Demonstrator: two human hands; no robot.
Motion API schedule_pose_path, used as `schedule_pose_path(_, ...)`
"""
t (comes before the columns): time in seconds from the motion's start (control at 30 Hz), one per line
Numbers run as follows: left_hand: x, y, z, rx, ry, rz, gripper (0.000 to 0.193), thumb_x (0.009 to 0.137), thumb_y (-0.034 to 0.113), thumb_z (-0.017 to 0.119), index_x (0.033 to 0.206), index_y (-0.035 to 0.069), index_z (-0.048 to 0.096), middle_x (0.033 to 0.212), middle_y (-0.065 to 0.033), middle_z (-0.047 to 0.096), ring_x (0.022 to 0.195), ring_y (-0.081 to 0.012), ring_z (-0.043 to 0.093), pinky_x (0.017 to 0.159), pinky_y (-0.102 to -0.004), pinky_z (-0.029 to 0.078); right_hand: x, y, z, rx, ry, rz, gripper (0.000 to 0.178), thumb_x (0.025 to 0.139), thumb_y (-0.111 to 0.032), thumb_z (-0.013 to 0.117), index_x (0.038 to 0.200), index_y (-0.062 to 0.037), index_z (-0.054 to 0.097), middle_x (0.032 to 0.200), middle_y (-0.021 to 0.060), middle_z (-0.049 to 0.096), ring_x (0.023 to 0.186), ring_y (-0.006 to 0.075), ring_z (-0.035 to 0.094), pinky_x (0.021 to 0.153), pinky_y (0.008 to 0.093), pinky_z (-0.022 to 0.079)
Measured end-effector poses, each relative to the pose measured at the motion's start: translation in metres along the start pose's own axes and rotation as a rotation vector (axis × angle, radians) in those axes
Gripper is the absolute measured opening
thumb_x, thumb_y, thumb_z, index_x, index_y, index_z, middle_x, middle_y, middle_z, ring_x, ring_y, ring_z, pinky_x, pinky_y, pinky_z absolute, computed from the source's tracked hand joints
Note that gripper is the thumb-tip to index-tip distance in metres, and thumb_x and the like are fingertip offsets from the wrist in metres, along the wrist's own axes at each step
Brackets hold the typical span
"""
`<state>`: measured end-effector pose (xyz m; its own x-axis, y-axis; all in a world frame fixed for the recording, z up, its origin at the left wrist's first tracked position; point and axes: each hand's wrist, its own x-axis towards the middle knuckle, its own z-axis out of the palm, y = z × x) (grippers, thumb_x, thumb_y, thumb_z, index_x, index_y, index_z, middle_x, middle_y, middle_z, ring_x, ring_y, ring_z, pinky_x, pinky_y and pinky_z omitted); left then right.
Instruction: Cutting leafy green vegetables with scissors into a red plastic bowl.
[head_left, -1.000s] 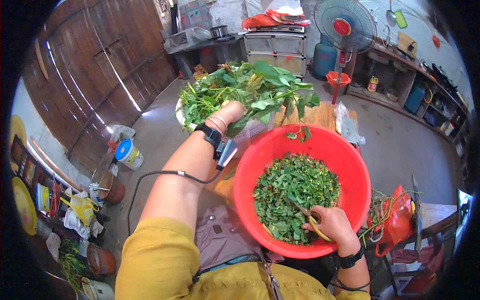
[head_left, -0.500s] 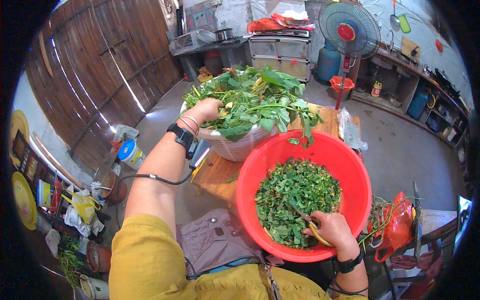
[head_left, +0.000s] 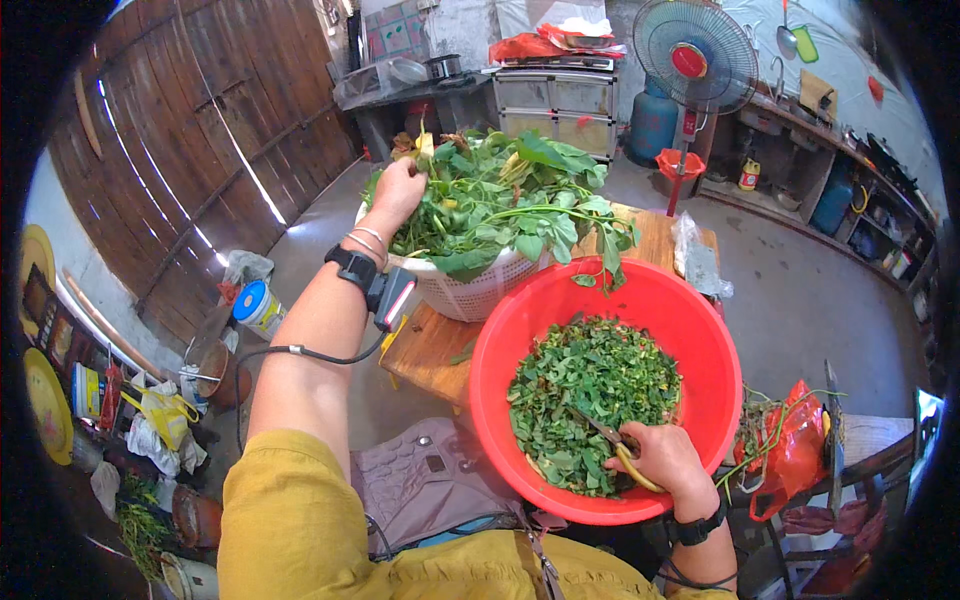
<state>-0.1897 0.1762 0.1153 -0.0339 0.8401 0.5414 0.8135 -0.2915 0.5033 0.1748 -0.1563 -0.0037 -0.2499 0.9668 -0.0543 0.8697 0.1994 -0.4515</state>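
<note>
My left hand (head_left: 402, 192) is closed at the far left of a heap of leafy green stems (head_left: 500, 190), a yellowed leaf (head_left: 426, 145) sticking up from its fingertips. The heap overflows a white plastic basket (head_left: 478, 292), and some stems droop over its right side. In front of the basket, to the right, is a large red basin (head_left: 712, 370). Chopped greens (head_left: 590, 390) cover its bottom. My right hand (head_left: 662, 458) grips yellow-handled scissors (head_left: 625, 462) inside the basin, blades resting at the greens.
A wooden table (head_left: 430, 350) bears the basket. Behind it stands a fan (head_left: 692, 60) on a red pole. At the right are a red plastic bag (head_left: 790, 440) and loose stems. A lidded bucket (head_left: 257, 303) stands on the left, and a mauve quilted bag (head_left: 425, 480) lies near me.
My left hand has moved up and away, from the heap's near left part to its far left, where the yellowed leaf now shows at its fingers. My right hand and the scissors have barely moved.
</note>
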Motion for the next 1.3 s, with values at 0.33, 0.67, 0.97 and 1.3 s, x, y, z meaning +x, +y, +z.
schedule_pose_path(0.33, 0.006, 0.042, 0.061, 0.492, -0.577, 0.222, 0.064, 0.069, 0.022, 0.063, 0.126, 0.005, 0.039, 0.110, -0.0217, 0.059, 0.106, -0.0346, 0.054, 0.091, -0.0418, 0.041, 0.001, 0.002, 0.002, 0.033, 0.008, -0.027, 0.042, 0.067, -0.046, 0.073, 0.083, -0.0086, 0.061, 0.061, 0.0142, 0.059, 0.059, 0.0341, 0.059, 0.052, 0.0421, 0.046)
schedule_pose_path(0.67, 0.016, 0.030, 0.070, 0.596, -0.722, 0.165, 0.039, 0.075, 0.026, 0.057, 0.112, 0.013, 0.059, 0.114, -0.0148, 0.059, 0.106, -0.0326, 0.056, 0.089, -0.0410, 0.044, 0.004, 0.001, -0.001, 0.046, -0.019, -0.037, 0.042, 0.069, -0.046, 0.071, 0.081, -0.0080, 0.059, 0.059, 0.0153, 0.058, 0.059, 0.0350, 0.060, 0.052, 0.0436, 0.046)
schedule_pose_path(0.97, 0.049, 0.028, 0.034, -0.070, -0.272, 0.259, 0.038, 0.070, 0.019, 0.068, 0.104, 0.006, 0.060, 0.097, -0.0184, 0.064, 0.092, -0.0334, 0.061, 0.079, -0.0374, 0.047, 0.002, 0.005, 0.004, 0.049, 0.029, -0.056, 0.042, 0.069, -0.047, 0.071, 0.079, -0.0078, 0.059, 0.057, 0.0162, 0.056, 0.058, 0.0355, 0.059, 0.052, 0.0444, 0.046)
schedule_pose_path(1.3, 0.007, 0.022, 0.054, 0.306, -0.084, 0.293, 0.059, 0.069, 0.026, 0.070, 0.119, 0.005, 0.046, 0.110, -0.0184, 0.053, 0.102, -0.0382, 0.048, 0.090, -0.0454, 0.039, 0.002, 0.002, 0.001, 0.047, -0.007, -0.052, 0.042, 0.070, -0.047, 0.070, 0.081, -0.0072, 0.060, 0.058, 0.0164, 0.057, 0.058, 0.0359, 0.059, 0.053, 0.0443, 0.046)
